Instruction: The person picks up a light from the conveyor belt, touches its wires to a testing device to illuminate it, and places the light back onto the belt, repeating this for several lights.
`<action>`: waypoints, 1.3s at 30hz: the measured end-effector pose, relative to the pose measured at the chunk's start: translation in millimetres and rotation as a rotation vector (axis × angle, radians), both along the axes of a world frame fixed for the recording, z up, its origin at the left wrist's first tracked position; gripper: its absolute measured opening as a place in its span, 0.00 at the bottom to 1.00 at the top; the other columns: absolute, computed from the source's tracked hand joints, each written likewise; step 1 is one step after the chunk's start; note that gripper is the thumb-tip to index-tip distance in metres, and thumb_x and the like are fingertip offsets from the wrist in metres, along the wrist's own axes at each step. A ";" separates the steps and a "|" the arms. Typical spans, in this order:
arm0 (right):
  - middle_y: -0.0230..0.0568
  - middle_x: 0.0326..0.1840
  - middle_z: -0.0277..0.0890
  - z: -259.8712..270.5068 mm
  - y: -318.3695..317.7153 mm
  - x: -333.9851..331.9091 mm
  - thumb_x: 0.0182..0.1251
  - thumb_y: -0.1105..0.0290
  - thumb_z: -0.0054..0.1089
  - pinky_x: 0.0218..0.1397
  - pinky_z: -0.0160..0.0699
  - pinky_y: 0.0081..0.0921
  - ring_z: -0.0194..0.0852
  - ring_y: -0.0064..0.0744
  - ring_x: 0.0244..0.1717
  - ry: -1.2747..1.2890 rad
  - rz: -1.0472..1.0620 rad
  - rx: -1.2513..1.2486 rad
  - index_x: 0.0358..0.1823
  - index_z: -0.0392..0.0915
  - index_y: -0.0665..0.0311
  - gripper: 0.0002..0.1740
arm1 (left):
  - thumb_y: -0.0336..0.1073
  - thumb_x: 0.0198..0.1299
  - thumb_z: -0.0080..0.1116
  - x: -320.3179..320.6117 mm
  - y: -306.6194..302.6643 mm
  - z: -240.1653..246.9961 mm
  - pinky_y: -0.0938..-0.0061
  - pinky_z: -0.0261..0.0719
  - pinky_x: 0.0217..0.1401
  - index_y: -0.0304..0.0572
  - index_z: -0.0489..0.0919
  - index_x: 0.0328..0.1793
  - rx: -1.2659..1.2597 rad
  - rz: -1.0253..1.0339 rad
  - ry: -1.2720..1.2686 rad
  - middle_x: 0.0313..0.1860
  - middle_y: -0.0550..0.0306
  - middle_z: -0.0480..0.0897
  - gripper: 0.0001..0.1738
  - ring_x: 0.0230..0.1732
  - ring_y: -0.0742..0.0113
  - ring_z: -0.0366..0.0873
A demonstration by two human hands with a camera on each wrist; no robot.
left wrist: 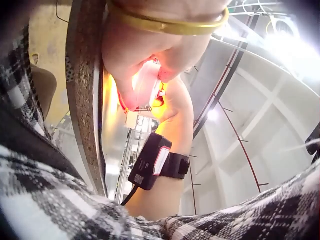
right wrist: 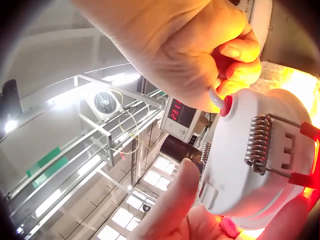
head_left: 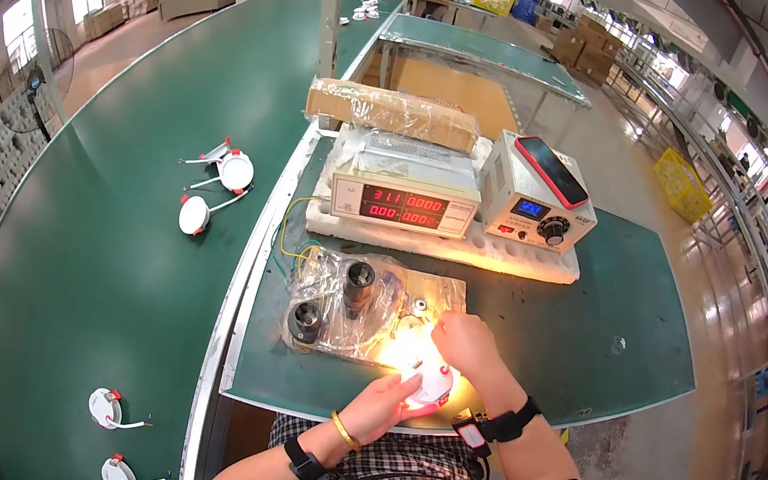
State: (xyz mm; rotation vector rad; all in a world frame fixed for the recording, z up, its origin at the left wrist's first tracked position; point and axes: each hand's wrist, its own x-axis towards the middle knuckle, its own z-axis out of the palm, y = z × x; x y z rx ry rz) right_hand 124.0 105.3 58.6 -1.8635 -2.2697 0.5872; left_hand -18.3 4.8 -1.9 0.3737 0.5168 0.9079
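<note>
A white round downlight (head_left: 430,384) with coiled metal springs (right wrist: 259,142) glows brightly over the near edge of the bench. My left hand (head_left: 372,405) grips its housing, thumb on one side and fingers on the other. At the light's back, my right hand (head_left: 470,343) has its fingers curled around the white cord (right wrist: 215,97), close to the red grommet (right wrist: 227,106). The cord's far end is hidden by that hand. Just beyond both hands lies a plastic-wrapped board (head_left: 370,336) carrying two black lamp sockets (head_left: 359,286); glare washes out its right part.
A meter with red digits (head_left: 403,206) and a dial-fitted power unit (head_left: 541,203) stand on white foam (head_left: 442,248) behind the board. A phone (head_left: 551,170) lies on the unit. Several downlights (head_left: 194,215) rest on the green belt (head_left: 101,298) to the left.
</note>
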 end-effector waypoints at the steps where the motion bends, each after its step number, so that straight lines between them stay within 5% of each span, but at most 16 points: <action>1: 0.58 0.35 0.80 -0.1 0.3 -0.4 0.57 0.66 0.50 0.46 0.78 0.48 0.80 0.58 0.39 0.003 0.001 0.002 0.32 0.82 0.67 0.14 | 0.40 0.73 0.45 0.1 -0.1 -0.4 0.64 0.71 0.69 0.28 0.67 0.65 0.018 -0.016 0.038 0.63 0.48 0.73 0.23 0.63 0.61 0.73; 18: 0.58 0.34 0.80 -3.9 -1.6 -0.6 0.57 0.66 0.49 0.46 0.77 0.49 0.79 0.58 0.39 0.047 -0.007 0.023 0.31 0.80 0.68 0.13 | 0.31 0.69 0.51 5.0 -0.3 -4.1 0.66 0.73 0.67 0.35 0.64 0.68 0.160 -0.029 0.247 0.63 0.55 0.72 0.23 0.62 0.64 0.72; 20: 0.58 0.34 0.80 -4.4 -1.3 -0.4 0.57 0.66 0.49 0.46 0.77 0.49 0.79 0.58 0.39 0.047 -0.010 0.022 0.31 0.80 0.68 0.13 | 0.32 0.67 0.55 5.9 0.5 -4.4 0.76 0.77 0.61 0.32 0.65 0.65 0.105 -0.004 0.163 0.59 0.54 0.75 0.24 0.56 0.70 0.75; 27: 0.57 0.34 0.80 -4.9 -0.9 0.3 0.57 0.67 0.50 0.46 0.77 0.49 0.80 0.58 0.39 0.030 -0.002 0.032 0.31 0.81 0.68 0.13 | 0.33 0.66 0.57 4.0 0.4 -5.2 0.77 0.74 0.57 0.33 0.65 0.65 0.269 -0.030 0.301 0.56 0.55 0.77 0.24 0.54 0.73 0.76; 29: 0.57 0.34 0.80 -2.7 -1.8 -0.4 0.57 0.66 0.49 0.46 0.77 0.49 0.80 0.58 0.39 0.034 -0.009 0.029 0.31 0.81 0.67 0.13 | 0.30 0.67 0.53 2.5 0.9 -2.5 0.71 0.73 0.67 0.32 0.61 0.68 0.199 -0.099 0.362 0.62 0.53 0.71 0.26 0.61 0.67 0.72; 39: 0.57 0.34 0.80 -6.6 -1.5 0.2 0.58 0.66 0.49 0.45 0.78 0.48 0.80 0.58 0.38 0.028 -0.007 0.035 0.31 0.80 0.68 0.13 | 0.31 0.70 0.48 4.2 3.1 -7.1 0.67 0.69 0.70 0.34 0.61 0.69 0.181 -0.090 0.208 0.65 0.55 0.69 0.23 0.65 0.66 0.68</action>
